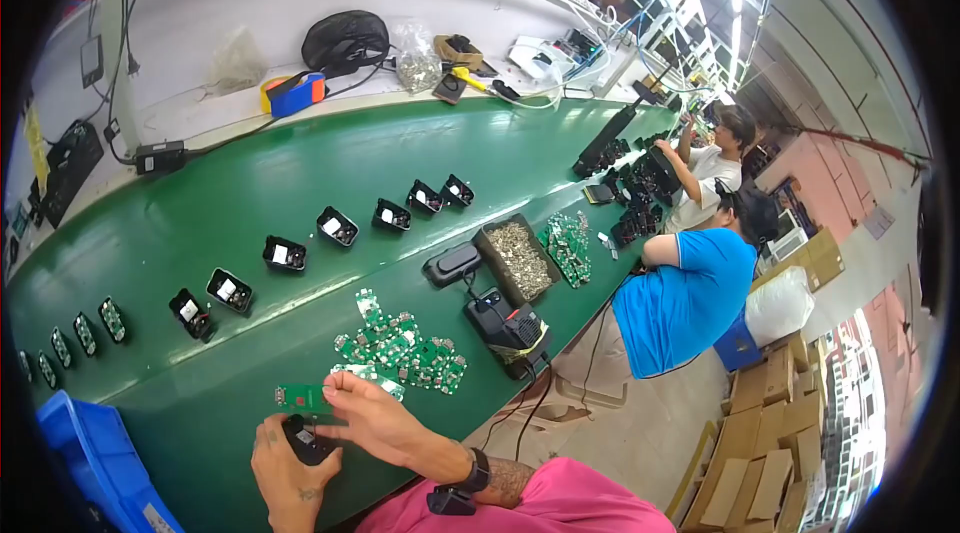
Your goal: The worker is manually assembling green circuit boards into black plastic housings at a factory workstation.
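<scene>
Blk box (308,440) held in part-curled L hand (284,471); green board (300,397) pinched in R hand (375,421), just beyond L fingers. Board-to-box handling apparently underway; careful lining-up prob. called for.

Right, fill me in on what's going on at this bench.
A person is working with both hands at a green table. The left hand holds a small black casing, while the right hand holds a green circuit board just above it. More boards lie in a loose heap ahead, and beyond it stands a row of open black casings. Two co-workers, one in a blue shirt, sit farther along on the right.
</scene>
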Motion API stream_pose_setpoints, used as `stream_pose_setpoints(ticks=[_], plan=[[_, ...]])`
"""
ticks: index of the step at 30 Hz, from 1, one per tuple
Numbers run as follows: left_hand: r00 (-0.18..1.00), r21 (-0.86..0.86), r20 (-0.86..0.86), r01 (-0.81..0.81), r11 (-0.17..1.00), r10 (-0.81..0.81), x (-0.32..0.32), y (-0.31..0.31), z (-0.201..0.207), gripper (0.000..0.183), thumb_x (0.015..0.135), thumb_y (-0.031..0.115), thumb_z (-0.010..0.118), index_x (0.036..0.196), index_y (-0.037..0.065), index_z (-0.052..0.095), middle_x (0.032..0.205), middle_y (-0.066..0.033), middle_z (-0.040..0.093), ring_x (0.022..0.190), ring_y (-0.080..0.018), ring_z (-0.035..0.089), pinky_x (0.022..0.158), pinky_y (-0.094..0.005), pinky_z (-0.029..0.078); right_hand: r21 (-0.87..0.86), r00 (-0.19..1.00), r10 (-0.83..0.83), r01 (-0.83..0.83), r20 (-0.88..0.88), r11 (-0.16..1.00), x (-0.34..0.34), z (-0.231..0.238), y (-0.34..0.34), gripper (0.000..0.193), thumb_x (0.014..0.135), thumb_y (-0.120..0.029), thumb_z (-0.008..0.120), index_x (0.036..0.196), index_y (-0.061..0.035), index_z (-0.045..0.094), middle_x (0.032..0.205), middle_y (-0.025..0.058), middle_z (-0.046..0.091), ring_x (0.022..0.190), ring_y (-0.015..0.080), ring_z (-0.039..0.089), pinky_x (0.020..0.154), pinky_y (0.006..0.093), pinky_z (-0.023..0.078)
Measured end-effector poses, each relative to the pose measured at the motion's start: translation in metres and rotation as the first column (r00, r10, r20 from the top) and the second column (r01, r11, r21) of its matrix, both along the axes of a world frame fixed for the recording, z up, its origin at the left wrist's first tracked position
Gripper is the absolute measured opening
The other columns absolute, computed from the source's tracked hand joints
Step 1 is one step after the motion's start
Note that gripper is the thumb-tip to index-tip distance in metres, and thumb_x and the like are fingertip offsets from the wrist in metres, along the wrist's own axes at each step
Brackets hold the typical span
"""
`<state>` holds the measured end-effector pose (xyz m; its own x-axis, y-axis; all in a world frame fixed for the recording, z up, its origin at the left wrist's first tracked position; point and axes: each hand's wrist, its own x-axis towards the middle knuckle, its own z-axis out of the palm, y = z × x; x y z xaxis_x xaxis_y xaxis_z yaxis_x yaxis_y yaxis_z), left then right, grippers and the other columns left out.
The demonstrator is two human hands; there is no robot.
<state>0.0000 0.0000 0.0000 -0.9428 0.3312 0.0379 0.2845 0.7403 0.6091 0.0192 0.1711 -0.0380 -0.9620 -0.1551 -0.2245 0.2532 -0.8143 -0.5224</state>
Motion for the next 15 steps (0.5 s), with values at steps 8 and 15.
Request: stream_pose_setpoints(ticks=[8, 15], plan=[[0.99, 0.09, -0.138, 0.049, 0.995, -0.036, 0.052, 0.042, -0.025, 0.053, 0.068, 0.027, 0.075, 0.112, 0.0, 0.059, 0.094, -0.0192, 0.056, 0.084, -0.0399, 0.059, 0.073, -0.0468, 0.049, 0.073, 0.996, -0.008, 0.002, 0.092, 0.997, 0.056, 0.006, 0.035, 0.009, 0.103, -0.026, 0.055, 0.103, -0.0174, 0.051, 0.108, -0.0039, 0.054, 0.109, 0.0124, 0.055, 0.088, 0.0345, 0.045], [0.993, 0.259, -0.014, 0.118, 0.959, -0.118, 0.059, 0.041, -0.018, 0.045, 0.078, 0.021, 0.068, 0.118, 0.001, 0.062, 0.116, -0.0236, 0.057, 0.102, -0.0428, 0.059, 0.085, -0.0454, 0.051, -0.151, 0.998, -0.056, 0.057, 0.007, 0.987, 0.06, -0.017, 0.031, 0.013, 0.102, -0.018, 0.056, 0.113, -0.0099, 0.054, 0.11, 0.0051, 0.063, 0.095, 0.0163, 0.062, 0.076, 0.0324, 0.053]])
